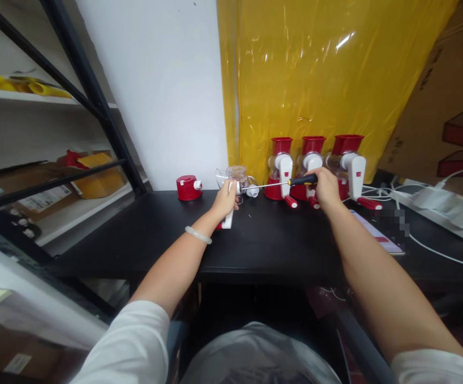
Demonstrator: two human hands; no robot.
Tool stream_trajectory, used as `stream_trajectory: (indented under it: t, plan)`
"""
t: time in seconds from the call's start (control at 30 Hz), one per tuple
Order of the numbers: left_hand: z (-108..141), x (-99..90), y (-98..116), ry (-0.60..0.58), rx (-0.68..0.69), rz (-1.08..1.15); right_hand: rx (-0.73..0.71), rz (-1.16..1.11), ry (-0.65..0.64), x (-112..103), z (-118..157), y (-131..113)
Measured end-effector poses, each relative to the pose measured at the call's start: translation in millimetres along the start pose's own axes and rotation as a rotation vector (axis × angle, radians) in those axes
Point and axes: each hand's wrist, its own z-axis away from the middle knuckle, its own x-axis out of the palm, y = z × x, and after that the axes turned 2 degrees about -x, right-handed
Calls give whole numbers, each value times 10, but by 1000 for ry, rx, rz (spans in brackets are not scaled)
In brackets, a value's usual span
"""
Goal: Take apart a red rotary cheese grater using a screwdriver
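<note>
My left hand [226, 197] is closed around a white crank handle [228, 220], whose red grip shows partly below my wrist. My right hand [326, 188] grips a screwdriver [303, 180] by its black and yellow handle. The screwdriver's long shaft points left, its tip reaching the white part at my left fingers; whether it sits in a screw is too small to tell. Just behind my left hand stands a clear plastic grater body [237, 172], with a clear and white piece [252, 189] beside it. Further left sits a red base [189, 188] with a white knob.
Red and white rotary graters [281, 168] stand in a row at the back right. A tablet or phone [379, 234] lies right of my right forearm, near white cables and a power strip [447, 205]. Black-framed shelving [95, 106] borders the black table [155, 240] on the left.
</note>
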Motion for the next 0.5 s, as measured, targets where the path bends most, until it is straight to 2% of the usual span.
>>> stream_trajectory:
  t: [0.13, 0.23, 0.33, 0.5]
  plan:
    - [5, -86, -58, 82, 284, -177, 149, 161, -25, -14, 54, -66]
    - [5, -137, -67, 124, 407, -265, 216, 258, -77, -24, 73, -117]
    - [-4, -146, -66, 139, 424, -266, 253, 251, -100, -16, 88, -156]
    - [-35, -105, -89, 89, 337, -175, 227, 215, -87, -5, 97, -128]
